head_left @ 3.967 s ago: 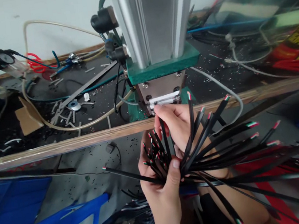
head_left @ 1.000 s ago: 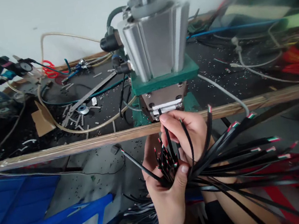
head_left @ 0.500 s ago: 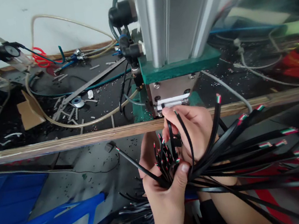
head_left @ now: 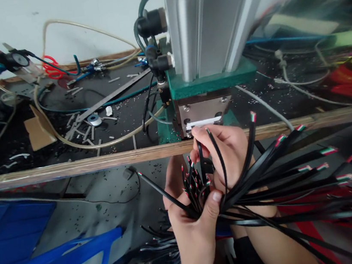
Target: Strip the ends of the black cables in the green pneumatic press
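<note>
The silver-and-green metal press [head_left: 208, 32] stands just before your right hand [head_left: 226, 149]; fanned black cables [head_left: 253, 178] crowd its right. You could pass leftward, between the brown wooden bench edge [head_left: 70, 166] and blue plastic frame [head_left: 65, 254] (one cable [head_left: 164, 192] juts there).

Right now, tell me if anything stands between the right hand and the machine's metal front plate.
Nothing visible stands there. The right hand pinches a black cable by the lower edge of the metal front plate; the hand hides the cable's tip, so contact is unclear.
</note>
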Available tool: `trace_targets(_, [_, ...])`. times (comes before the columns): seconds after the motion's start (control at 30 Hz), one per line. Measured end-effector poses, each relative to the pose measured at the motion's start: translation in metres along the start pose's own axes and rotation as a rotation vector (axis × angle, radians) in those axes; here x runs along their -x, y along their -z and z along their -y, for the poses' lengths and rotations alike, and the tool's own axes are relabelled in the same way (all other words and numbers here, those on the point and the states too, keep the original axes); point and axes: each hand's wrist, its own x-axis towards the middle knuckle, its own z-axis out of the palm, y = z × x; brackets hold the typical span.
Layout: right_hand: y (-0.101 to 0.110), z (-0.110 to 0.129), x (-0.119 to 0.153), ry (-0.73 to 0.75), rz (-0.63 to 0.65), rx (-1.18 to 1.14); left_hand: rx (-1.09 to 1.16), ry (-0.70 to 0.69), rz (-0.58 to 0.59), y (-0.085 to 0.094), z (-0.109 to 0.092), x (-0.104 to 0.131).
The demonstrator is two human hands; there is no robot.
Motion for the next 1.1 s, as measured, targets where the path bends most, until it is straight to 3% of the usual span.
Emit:
trace_targets(0.3, [0.007, -0.003, 0.013, 0.052, 0.098, 0.001, 0.188, 0.082, -0.012, 0.007, 0.03, 0.001])
trace_targets(0.5, [0.025, -0.017, 0.009, 0.435, 0.214, 0.033, 0.278, 0.069, -0.117, -0.008, 0.029, 0.013])
trace_targets(0.6, [0.032, -0.016, 0.009, 0.522, 0.258, 0.038, 0.313, 0.042, -0.144, -0.018, 0.026, 0.017])
trace_targets(0.67, [0.037, -0.017, 0.01, 0.456, 0.313, -0.051, 0.36, 0.019, -0.17, -0.023, 0.027, 0.019])
trace_targets(0.83, [0.046, -0.028, 0.013, 0.068, 0.498, -0.449, 0.376, -0.015, -0.146, -0.017, 0.033, 0.019])
trace_targets(0.97, [0.048, -0.033, 0.008, 0.0, 0.556, -0.519, 0.28, -0.035, -0.029, -0.004, 0.033, 0.015])
trace_targets(1.1, [0.045, -0.038, 0.001, -0.027, 0.493, -0.544, 0.184, -0.056, 0.01, 0.005, 0.034, 0.011])
